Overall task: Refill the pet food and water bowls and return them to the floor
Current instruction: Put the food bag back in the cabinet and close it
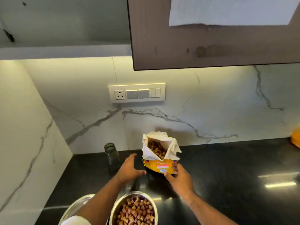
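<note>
A yellow pet food bag [162,166] stands open on the black counter, kibble showing inside its white lining. My right hand [178,177] grips the bag's lower front corner. My left hand [129,169] hovers just left of the bag with fingers spread, holding nothing. A steel bowl [134,208] full of brown kibble sits at the near edge, below my hands. A second steel bowl [73,208] lies to its left, mostly hidden by my left forearm, so its contents cannot be seen. A dark translucent water bottle [112,156], cap off, stands left of the bag.
The black counter [227,168] stretches to the right, with a yellow-orange object [295,138] at its far right edge. A marble wall closes the left side. A switch panel [137,93] sits on the backsplash. An upper cabinet [211,38] hangs overhead.
</note>
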A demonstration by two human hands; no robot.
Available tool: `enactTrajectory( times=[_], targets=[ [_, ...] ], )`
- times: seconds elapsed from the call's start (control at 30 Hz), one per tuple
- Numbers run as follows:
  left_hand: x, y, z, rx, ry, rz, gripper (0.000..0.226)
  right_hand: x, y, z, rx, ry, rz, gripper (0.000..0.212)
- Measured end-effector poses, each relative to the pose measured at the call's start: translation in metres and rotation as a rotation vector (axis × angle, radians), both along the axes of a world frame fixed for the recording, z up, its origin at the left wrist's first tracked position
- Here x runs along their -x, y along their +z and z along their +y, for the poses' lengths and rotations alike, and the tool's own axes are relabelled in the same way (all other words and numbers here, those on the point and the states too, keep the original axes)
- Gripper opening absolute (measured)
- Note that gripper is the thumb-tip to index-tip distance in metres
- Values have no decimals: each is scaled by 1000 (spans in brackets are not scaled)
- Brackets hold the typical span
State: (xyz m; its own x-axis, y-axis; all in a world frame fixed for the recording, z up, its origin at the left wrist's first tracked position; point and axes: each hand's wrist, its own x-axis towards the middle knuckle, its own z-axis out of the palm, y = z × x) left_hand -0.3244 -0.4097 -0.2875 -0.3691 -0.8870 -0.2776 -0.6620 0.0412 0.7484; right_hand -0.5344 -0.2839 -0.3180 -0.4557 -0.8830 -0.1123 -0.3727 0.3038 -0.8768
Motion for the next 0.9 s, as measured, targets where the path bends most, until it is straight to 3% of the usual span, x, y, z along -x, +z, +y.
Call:
enactTrajectory(
  times=[0.27, 0.43, 0.57, 0.67, 0.8, 0.9],
  targets=[
    [24, -42, -71, -63, -113, 141, 134, 30, -22, -53, 11, -21, -142, 104],
    [38, -51, -98, -158, -343, 146, 127, 47, -29, -81, -28, 66, -325, 107],
    [44, -60, -108, -213, -383, 161, 125, 56, -35, -94, -89, 133, -311, 111],
    [46, -67, -109, -205, -344, 211, 119, 54, -32, -93, -66, 105, -301, 107],
    [44, -67, -97, -192, -225, 290, 96, 45, -21, -84, -26, 130, -289, 62],
    [38, -61, -84, -191, -160, 323, 84, 43, -16, -76, -6, 131, -298, 57]
  ],
)
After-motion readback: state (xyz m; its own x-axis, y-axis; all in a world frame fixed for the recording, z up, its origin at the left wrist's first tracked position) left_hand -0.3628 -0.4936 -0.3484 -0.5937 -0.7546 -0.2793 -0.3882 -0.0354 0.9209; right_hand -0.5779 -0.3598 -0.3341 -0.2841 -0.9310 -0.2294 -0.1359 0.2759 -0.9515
